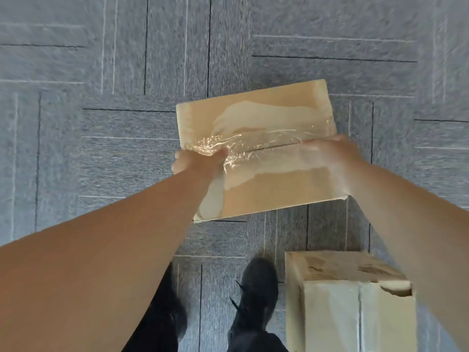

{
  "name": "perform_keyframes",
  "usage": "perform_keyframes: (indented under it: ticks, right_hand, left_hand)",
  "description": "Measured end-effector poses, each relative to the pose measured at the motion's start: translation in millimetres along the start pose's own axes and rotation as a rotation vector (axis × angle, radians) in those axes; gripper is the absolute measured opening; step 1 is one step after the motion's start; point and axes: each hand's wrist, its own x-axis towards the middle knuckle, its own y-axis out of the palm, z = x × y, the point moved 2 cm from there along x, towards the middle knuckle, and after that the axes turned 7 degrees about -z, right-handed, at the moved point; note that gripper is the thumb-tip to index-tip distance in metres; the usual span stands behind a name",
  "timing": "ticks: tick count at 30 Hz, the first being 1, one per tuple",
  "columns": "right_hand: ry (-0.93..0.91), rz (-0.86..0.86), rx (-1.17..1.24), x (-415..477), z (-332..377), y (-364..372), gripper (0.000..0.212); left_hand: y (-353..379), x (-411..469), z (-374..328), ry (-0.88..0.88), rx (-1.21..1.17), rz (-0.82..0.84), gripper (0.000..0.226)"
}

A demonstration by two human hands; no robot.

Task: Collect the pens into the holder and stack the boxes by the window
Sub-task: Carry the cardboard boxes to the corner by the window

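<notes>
Looking straight down. Nearest: my two black shoes [253,295] on the grey carpet tiles [101,148], dark trouser legs at the bottom edge. Just right of the right shoe stands a second cardboard box [355,313], pale and scuffed, its top flap torn at the far right corner; it rests on the floor, below my right forearm.

Both bare arms reach forward. My left hand [198,162] clamps the left edge of the taped cardboard box [256,148], thumb on top over the shiny clear tape [223,146], fingers hidden beneath. My right hand [330,151] clamps the right edge at the same seam, thumb lying along the top, the rest wrapped over the side.

The box sits between the two hands, top face toward me, a little skewed to the carpet lines, seam running left to right. Whether it is lifted clear of the floor or touching it, I cannot tell.

Beyond the box: only carpet, blurred.
</notes>
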Motion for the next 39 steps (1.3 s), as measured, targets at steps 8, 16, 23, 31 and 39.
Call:
perform_keyframes:
  ticks: [8, 16, 23, 31, 39]
  right_hand:
    - [-0.195, -0.006, 0.113, -115.4, 135.6, -67.4, 0.072]
    - [-0.452, 0.108, 0.109, -334.0, 323.4, -150.7, 0.063]
    - [-0.708, 0.218, 0.080, -557.7, 426.1, -119.3, 0.065]
    - [-0.958, 0.444, -0.097, -789.8, 453.4, 29.9, 0.054]
    - [-1.127, 0.685, -0.237, -963.5, 426.2, 198.3, 0.052]
  left_hand:
    - [-169.0, -62.9, -72.2, 0.153, -0.182, -0.061, 0.086]
    - [-466.3, -197.7, -140.8, 0.346, -0.392, -0.247, 0.092]
    - [-708.3, -275.9, -49.8, 0.326, -0.561, -0.477, 0.093]
    - [-891.6, -266.3, 155.3, 0.025, -0.746, -0.684, 0.091]
    - [-984.2, -230.6, 355.4, -0.177, -0.977, -0.867, 0.078]
